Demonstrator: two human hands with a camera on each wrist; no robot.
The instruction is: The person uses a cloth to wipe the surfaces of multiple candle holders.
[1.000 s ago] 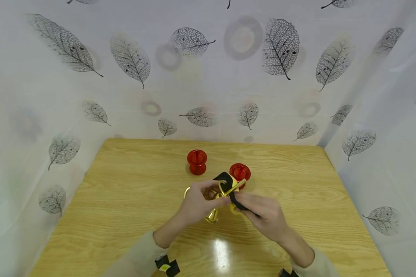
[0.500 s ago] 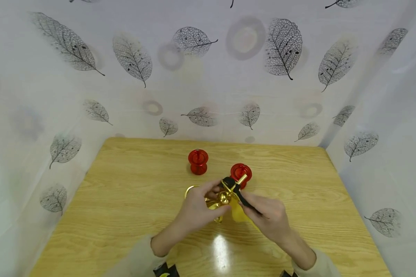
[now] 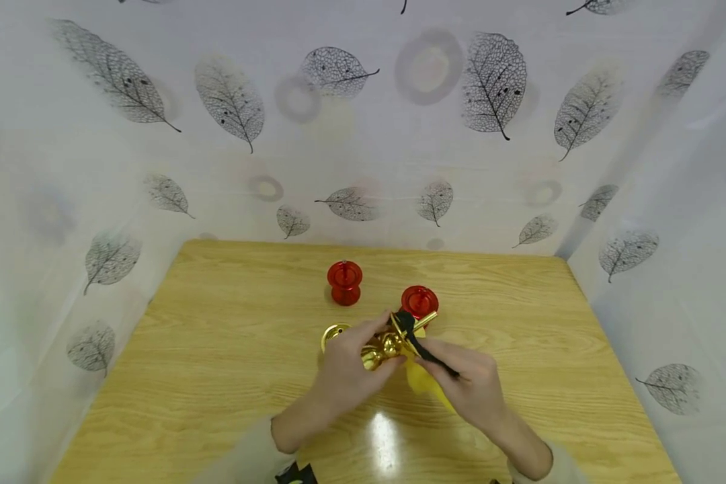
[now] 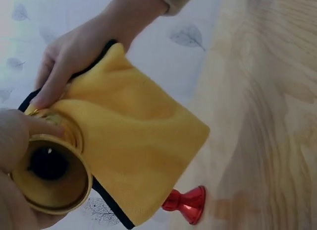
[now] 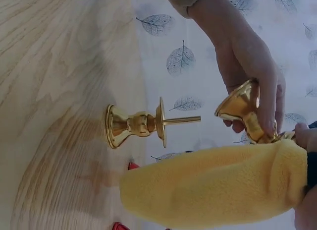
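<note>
A gold candlestick [image 3: 390, 345] is gripped by my left hand [image 3: 346, 368], tilted above the table. Its hollow flared base [image 4: 52, 173] faces the camera in the left wrist view. My right hand [image 3: 473, 388] pinches a yellow cloth with a black edge [image 4: 143, 126] against the candlestick's upper end, and the cloth hangs down below the fingers. In the head view a gold spike sticks out past the cloth's black edge. Behind my left hand, a second gold candlestick [image 5: 140, 124] stands upright on the table, its spike bare; the left hand partly hides it in the head view.
Two red candlesticks stand farther back on the wooden table [image 3: 230, 296]: one [image 3: 345, 288] at centre, the other [image 3: 419, 301] just beyond the hands. White fabric with a leaf print [image 3: 363, 154] closes off the back and sides.
The held candlestick has turned in my left hand, its base swinging from low in front up towards the palm. The cloth's black edge has shifted around its upper end with my right hand.
</note>
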